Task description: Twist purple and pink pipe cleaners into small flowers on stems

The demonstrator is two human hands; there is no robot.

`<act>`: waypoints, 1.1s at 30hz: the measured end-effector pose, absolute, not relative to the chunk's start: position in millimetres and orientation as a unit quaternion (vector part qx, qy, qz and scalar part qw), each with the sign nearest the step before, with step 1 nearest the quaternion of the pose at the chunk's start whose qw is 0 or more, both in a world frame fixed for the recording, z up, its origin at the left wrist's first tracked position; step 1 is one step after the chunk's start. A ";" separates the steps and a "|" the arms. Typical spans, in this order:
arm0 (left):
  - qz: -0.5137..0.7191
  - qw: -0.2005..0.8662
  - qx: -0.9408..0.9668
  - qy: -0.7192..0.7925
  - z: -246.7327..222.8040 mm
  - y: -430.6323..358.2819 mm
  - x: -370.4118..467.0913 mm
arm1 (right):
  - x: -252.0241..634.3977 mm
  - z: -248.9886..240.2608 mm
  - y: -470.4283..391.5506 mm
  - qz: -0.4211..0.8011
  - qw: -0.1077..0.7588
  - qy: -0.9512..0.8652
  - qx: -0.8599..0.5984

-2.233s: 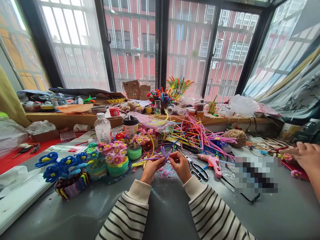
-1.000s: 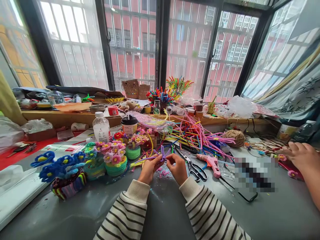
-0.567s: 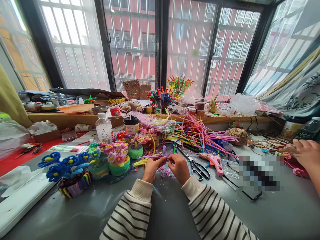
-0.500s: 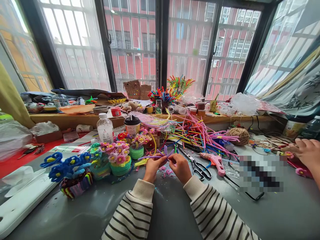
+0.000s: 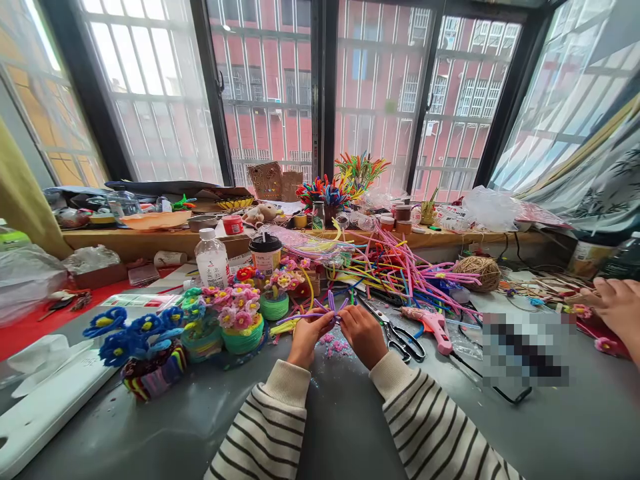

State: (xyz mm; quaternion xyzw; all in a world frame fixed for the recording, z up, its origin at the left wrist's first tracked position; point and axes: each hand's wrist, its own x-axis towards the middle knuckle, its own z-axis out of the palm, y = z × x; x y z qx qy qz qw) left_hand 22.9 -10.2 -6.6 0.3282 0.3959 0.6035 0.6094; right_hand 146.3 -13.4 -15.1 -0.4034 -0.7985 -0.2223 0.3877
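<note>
Pinching the purple fuzzy sticks (image 5: 331,302), the left hand (image 5: 308,335) and the right hand (image 5: 365,335) hold them over the gray table (image 5: 345,427). Pink bits (image 5: 337,346) lie near, and scissors (image 5: 388,323) lie just beside the right hand.

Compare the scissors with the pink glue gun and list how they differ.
The scissors have black handles and metal blades; the glue gun is mostly pink.
A black cord runs from the glue gun; the scissors have none.
The scissors lie nearer the right hand than the glue gun does.
Both lie on the grey table, unheld.
</note>
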 end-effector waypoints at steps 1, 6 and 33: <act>0.605 0.607 0.331 0.394 -6.8 -9.9 23.2 | 146.2 -14.9 -13.7 -0.227 0.389 -0.797 -0.402; 0.607 0.605 0.336 0.391 -7.7 -9.3 24.2 | 147.5 -14.3 -15.1 -0.181 0.416 -0.791 -0.410; 0.573 0.633 0.341 0.392 -3.1 -12.3 25.1 | 143.4 -20.6 -11.7 0.255 0.553 -0.628 -0.485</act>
